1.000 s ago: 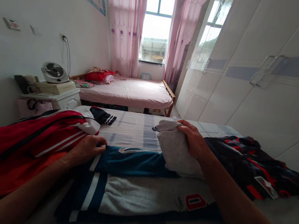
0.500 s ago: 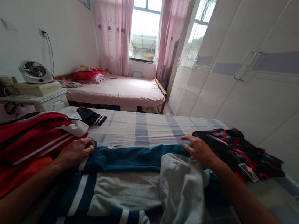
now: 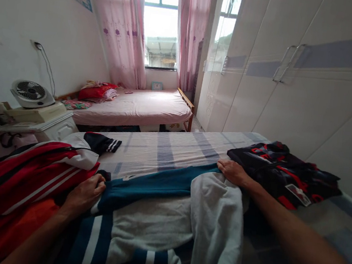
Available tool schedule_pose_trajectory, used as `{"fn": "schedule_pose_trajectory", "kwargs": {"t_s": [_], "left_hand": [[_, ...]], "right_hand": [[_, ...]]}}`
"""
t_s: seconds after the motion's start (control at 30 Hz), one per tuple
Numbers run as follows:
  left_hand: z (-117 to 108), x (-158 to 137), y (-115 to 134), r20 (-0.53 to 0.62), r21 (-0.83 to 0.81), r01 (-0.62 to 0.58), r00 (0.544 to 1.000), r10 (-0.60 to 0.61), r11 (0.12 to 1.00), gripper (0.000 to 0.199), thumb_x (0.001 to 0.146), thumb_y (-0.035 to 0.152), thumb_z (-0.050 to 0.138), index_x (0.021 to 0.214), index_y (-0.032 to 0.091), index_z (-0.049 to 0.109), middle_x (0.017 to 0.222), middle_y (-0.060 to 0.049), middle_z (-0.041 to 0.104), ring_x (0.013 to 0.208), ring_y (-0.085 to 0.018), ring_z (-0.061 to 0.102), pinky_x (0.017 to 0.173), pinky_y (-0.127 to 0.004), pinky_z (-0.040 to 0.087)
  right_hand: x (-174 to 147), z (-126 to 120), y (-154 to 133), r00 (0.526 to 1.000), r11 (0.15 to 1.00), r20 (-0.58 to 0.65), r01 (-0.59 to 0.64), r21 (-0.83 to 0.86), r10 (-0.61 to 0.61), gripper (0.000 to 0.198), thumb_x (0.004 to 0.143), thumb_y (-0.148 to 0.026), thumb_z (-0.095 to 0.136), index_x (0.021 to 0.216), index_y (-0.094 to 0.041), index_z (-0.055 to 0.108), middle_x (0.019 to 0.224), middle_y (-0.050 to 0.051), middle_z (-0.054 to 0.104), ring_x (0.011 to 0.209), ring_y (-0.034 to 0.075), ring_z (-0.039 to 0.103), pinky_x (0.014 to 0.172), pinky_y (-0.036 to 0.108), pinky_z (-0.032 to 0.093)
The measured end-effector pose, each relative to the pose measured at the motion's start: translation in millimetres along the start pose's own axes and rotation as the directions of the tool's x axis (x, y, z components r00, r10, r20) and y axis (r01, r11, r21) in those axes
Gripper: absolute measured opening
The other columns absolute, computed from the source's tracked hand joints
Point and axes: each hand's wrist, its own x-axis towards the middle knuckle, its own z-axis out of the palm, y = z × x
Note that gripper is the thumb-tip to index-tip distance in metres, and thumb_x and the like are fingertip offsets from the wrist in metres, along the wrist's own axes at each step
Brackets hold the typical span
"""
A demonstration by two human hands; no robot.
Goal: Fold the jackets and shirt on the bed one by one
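Observation:
A grey and teal sweatshirt (image 3: 153, 220) with navy-and-white striped bands lies spread on the near bed. My left hand (image 3: 87, 190) is closed on the left end of its teal strip, by the striped band. At the strip's right end, my right hand (image 3: 232, 172) grips the teal edge with curled fingers, just above a grey sleeve (image 3: 215, 225). The teal fabric is stretched taut between both hands. Left of my left hand is a red jacket (image 3: 35, 177) with white stripes, and orange cloth (image 3: 30, 221) shows beneath it.
The near bed has a checked sheet (image 3: 148, 145). A folded black-and-red garment (image 3: 283, 173) rests to the right, beside a white wardrobe (image 3: 274, 106). A fan (image 3: 32, 93) stands on a cabinet at the left. Beyond is a pink-covered bed (image 3: 140, 107) below a window.
My right hand, whose fingers were spread over the teal edge, has closed on it. The strip's right end is pulled up and straighter. The view has tilted slightly.

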Motion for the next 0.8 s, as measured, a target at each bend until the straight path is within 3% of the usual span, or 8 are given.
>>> {"fn": "schedule_pose_trajectory", "kwargs": {"t_s": [0.1,0.2,0.37,0.47,0.57,0.67,0.73,0.8], "left_hand": [[4,2,0,0.015,0.028,-0.016,1.0,0.016,0.999,0.025,0.081,0.032,0.035,0.079,0.021,0.057,0.076,-0.006,0.068,0.071,-0.021,0.066,0.065,-0.029,0.047],[10,0,-1,-0.047,0.05,-0.062,0.997,0.065,0.997,0.031,0.085,0.035,0.032,0.09,0.02,0.058,0.095,-0.009,0.067,0.084,-0.022,0.066,0.072,-0.032,0.048],[19,-13,-8,-0.266,0.12,-0.3,0.909,0.322,0.946,0.04,0.086,0.039,0.032,0.102,0.017,0.062,0.107,-0.013,0.062,0.098,-0.024,0.062,0.083,-0.035,0.05],[9,-32,-10,-0.321,0.162,-0.234,0.906,0.276,0.959,0.044,0.087,0.044,0.033,0.104,0.016,0.063,0.113,-0.012,0.06,0.102,-0.026,0.06,0.086,-0.037,0.049],[-6,-53,-9,-0.246,0.121,-0.143,0.954,0.169,0.982,0.05,0.088,0.051,0.033,0.114,0.018,0.06,0.117,-0.01,0.059,0.099,-0.025,0.062,0.078,-0.035,0.051],[-14,-66,-10,-0.116,0.069,-0.179,0.976,0.186,0.981,0.054,0.081,0.058,0.046,0.121,0.024,0.058,0.113,-0.007,0.06,0.097,-0.024,0.062,0.077,-0.033,0.052],[-15,-71,-13,-0.08,0.049,-0.23,0.969,0.233,0.972,0.056,0.077,0.058,0.053,0.124,0.027,0.056,0.113,-0.006,0.059,0.099,-0.024,0.061,0.08,-0.033,0.052],[-13,-72,-17,-0.077,0.036,-0.253,0.964,0.255,0.967,0.054,0.078,0.056,0.054,0.124,0.029,0.056,0.114,-0.006,0.058,0.099,-0.023,0.06,0.081,-0.033,0.052]], "right_hand": [[5,8,-2,1.0,0.999,-0.005,-0.027,-0.022,0.027,0.034,0.092,-0.032,0.032,0.083,-0.021,0.062,0.094,0.006,0.07,0.085,0.018,0.062,0.07,0.026,0.039],[7,12,-7,0.998,0.998,-0.039,-0.048,-0.045,0.047,0.034,0.093,-0.033,0.03,0.085,-0.021,0.061,0.098,0.006,0.069,0.09,0.018,0.061,0.074,0.028,0.037],[6,17,-10,0.996,0.994,-0.045,-0.078,-0.072,0.075,0.03,0.091,-0.033,0.037,0.085,-0.019,0.063,0.1,0.008,0.067,0.1,0.022,0.057,0.079,0.031,0.038],[-1,7,-6,0.991,0.993,-0.097,-0.099,-0.071,0.092,0.032,0.09,-0.038,0.039,0.1,-0.019,0.062,0.114,0.011,0.062,0.104,0.024,0.056,0.081,0.033,0.04],[-12,-10,3,0.95,0.961,-0.192,-0.265,-0.083,0.246,0.043,0.09,-0.046,0.034,0.112,-0.018,0.059,0.115,0.015,0.062,0.103,0.029,0.058,0.079,0.038,0.043],[-19,-18,8,0.915,0.913,-0.04,-0.403,-0.071,0.401,0.059,0.085,-0.063,0.031,0.114,-0.02,0.06,0.099,0.016,0.068,0.092,0.035,0.063,0.072,0.043,0.044],[-21,-16,9,0.927,0.933,0.104,-0.359,-0.03,0.36,0.062,0.079,-0.066,0.039,0.114,-0.02,0.06,0.098,0.016,0.069,0.09,0.035,0.064,0.072,0.043,0.045],[-19,-10,9,0.95,0.957,0.125,-0.291,0.02,0.286,0.054,0.076,-0.055,0.05,0.115,-0.019,0.06,0.102,0.015,0.069,0.092,0.033,0.064,0.073,0.04,0.047]]}}
